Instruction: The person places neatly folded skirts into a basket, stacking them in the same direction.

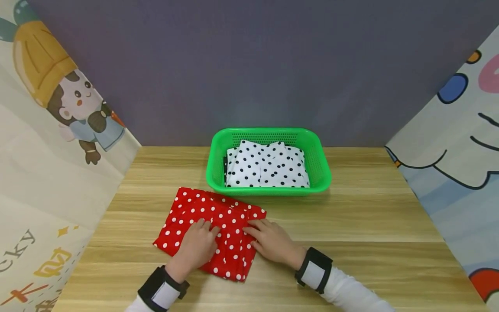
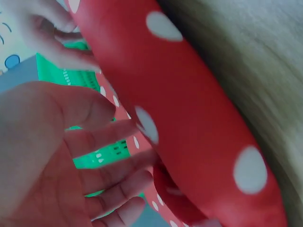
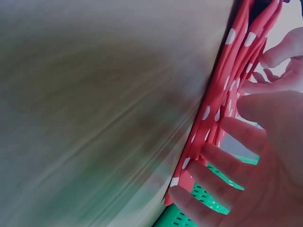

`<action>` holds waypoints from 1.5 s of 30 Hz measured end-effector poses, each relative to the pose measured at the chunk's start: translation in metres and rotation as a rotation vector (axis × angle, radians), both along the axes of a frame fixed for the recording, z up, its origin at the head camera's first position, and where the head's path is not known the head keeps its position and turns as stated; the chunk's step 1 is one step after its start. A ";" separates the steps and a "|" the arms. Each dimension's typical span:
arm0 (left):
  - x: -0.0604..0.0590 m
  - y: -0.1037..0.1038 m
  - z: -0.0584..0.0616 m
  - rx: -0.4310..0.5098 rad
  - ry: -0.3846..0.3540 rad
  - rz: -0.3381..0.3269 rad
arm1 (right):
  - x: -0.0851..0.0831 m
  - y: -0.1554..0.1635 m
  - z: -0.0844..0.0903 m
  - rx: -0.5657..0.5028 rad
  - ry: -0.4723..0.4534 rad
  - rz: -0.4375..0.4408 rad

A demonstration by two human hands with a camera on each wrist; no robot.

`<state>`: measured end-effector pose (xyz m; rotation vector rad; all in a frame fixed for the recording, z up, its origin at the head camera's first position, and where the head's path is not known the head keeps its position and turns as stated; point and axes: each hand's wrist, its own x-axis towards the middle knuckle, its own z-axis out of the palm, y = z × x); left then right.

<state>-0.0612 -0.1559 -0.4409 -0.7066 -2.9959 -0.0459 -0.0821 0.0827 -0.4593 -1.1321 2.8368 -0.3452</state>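
Note:
A red cloth with white dots (image 1: 195, 206) lies folded in layers on the wooden table, turned at a slant. My left hand (image 1: 198, 245) rests on its middle, fingertips touching the fabric. In the left wrist view the fingers of the left hand (image 2: 71, 156) are loosely extended against the cloth (image 2: 189, 109). My right hand (image 1: 274, 240) is at the cloth's right side, fingertips over its edge. The right wrist view shows this hand (image 3: 255, 156) with fingers spread along the stacked red layers (image 3: 222, 99).
Behind the cloth stands a green plastic basket (image 1: 325, 173) holding folded white fabric with black dots (image 1: 269, 167). A dark grey panel (image 1: 253, 65) rises at the table's back. Printed sheets flank the wooden table (image 1: 362, 208) on both sides.

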 end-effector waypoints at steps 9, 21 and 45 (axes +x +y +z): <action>-0.006 -0.016 0.001 0.126 0.003 -0.004 | 0.000 0.011 -0.002 0.008 -0.013 -0.023; -0.016 -0.050 -0.005 0.136 0.085 0.068 | -0.001 0.038 -0.001 -0.020 -0.007 -0.016; -0.001 -0.010 -0.016 0.204 -0.097 -0.026 | 0.004 0.081 -0.001 -0.002 0.003 -0.247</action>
